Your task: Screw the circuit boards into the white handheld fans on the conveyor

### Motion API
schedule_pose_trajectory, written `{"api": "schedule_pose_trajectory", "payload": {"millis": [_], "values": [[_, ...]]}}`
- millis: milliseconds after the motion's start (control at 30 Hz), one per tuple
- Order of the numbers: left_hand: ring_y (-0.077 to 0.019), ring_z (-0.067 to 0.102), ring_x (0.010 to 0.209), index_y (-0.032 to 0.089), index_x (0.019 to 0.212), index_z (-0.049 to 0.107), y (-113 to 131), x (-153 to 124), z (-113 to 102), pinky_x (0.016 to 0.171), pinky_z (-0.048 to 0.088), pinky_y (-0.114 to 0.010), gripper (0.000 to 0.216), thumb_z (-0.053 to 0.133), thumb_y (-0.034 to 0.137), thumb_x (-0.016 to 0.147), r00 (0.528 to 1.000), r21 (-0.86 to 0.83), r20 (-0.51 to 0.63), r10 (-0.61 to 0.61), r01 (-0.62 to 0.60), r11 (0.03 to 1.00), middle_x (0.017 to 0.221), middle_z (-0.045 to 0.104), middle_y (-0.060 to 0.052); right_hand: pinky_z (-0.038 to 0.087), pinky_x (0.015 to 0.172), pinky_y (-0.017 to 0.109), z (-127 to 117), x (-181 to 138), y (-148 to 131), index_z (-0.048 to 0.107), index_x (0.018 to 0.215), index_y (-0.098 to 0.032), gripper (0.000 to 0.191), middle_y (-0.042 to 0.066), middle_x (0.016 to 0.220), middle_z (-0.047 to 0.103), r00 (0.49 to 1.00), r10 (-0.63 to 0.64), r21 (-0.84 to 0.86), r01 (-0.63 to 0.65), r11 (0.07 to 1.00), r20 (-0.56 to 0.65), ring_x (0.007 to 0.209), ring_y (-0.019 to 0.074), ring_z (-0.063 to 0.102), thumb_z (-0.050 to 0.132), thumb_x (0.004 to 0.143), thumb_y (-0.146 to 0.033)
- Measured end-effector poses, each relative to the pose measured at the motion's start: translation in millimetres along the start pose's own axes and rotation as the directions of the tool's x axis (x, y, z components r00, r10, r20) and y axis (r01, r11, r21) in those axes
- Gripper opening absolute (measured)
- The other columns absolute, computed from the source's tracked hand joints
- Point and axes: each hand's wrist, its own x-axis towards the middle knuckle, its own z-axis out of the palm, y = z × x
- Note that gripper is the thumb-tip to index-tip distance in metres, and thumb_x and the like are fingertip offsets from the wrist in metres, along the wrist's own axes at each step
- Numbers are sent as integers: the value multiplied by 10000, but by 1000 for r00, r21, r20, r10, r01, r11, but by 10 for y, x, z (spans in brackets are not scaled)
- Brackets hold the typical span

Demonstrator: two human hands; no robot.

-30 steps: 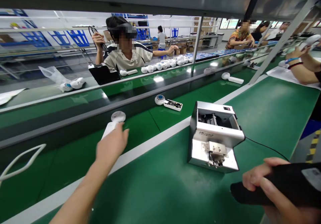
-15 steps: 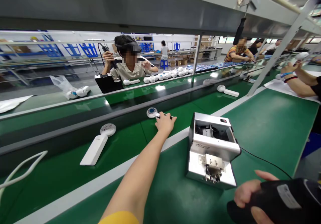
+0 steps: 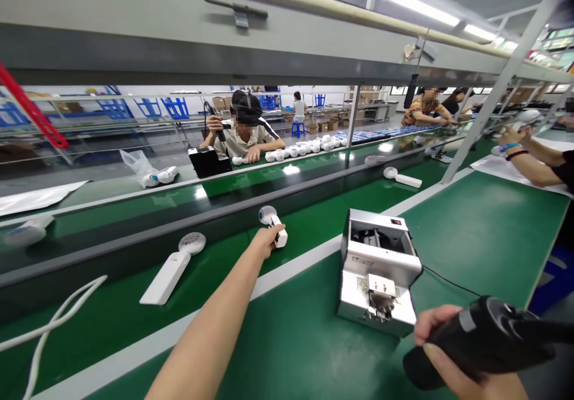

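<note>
Over the green conveyor belt, my left hand (image 3: pixel 264 241) is closed around the handle of a white handheld fan (image 3: pixel 280 237). The fan's round head points away from me, and my fingers hide part of its handle. At the lower right my right hand (image 3: pixel 437 343) grips a black electric screwdriver (image 3: pixel 484 337) lying roughly sideways; its tip cannot be made out. Between my hands stands a silver screw feeder (image 3: pixel 381 271) on the green worktable (image 3: pixel 305 340). Another white fan (image 3: pixel 168 274) lies on the belt, left of my left hand.
A third fan (image 3: pixel 406 180) lies farther right along the belt. White cables (image 3: pixel 67 304) loop at the left. A slanted post (image 3: pixel 487 101) rises at the right, and a shelf beam (image 3: pixel 179 59) crosses overhead. A co-worker (image 3: pixel 244 137) sits opposite; another person's hands (image 3: pixel 515 140) work at the right.
My left hand has taken up the fan from the belt and tilted it. The screwdriver in my right hand has swung up slightly. The co-worker opposite has lowered one hand. My view has tilted upward.
</note>
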Motion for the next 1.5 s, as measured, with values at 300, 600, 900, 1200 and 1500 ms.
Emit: {"api": "schedule_pose_trajectory", "payload": {"millis": [300,600,900,1200,1500], "values": [[-247,646,978,264,1413,423,-686,-1213,-661,838,549,-361,597,620,436,876,932,-123,235,277,-254,959,1273,549,-95,508,777,347,140,33,24,515,1045,-237,352,-1,772,644,967,115,206,-67,976,-229,732,200,622,735,785,-328],[-273,551,1050,359,1356,509,-990,-1979,-316,902,476,-388,504,639,334,870,479,270,790,381,-832,485,1228,574,-71,508,715,402,57,200,-375,512,1046,-244,350,-16,738,614,976,16,279,46,959,-215,668,204,597,742,785,-285],[-259,495,964,346,1415,437,-805,-1949,284,853,454,-393,560,641,354,893,456,321,792,407,-877,359,1097,563,-58,509,607,387,240,486,-965,493,1000,-264,286,-53,663,574,933,-156,411,287,865,-323,538,175,573,692,797,-299],[-273,499,901,322,1418,441,-841,-2046,338,747,440,-387,569,643,347,887,473,425,784,403,-881,206,1031,553,-79,513,543,365,414,580,-860,505,932,-256,202,-44,672,583,898,-272,389,401,829,-347,523,169,576,662,817,-202],[-267,495,954,260,1258,543,-916,-2015,317,808,444,-391,435,686,348,857,489,331,737,467,-863,382,1086,566,-65,509,544,364,445,476,-884,527,977,-266,225,-39,678,598,936,-242,408,331,851,-254,545,177,570,662,824,-173]]}}
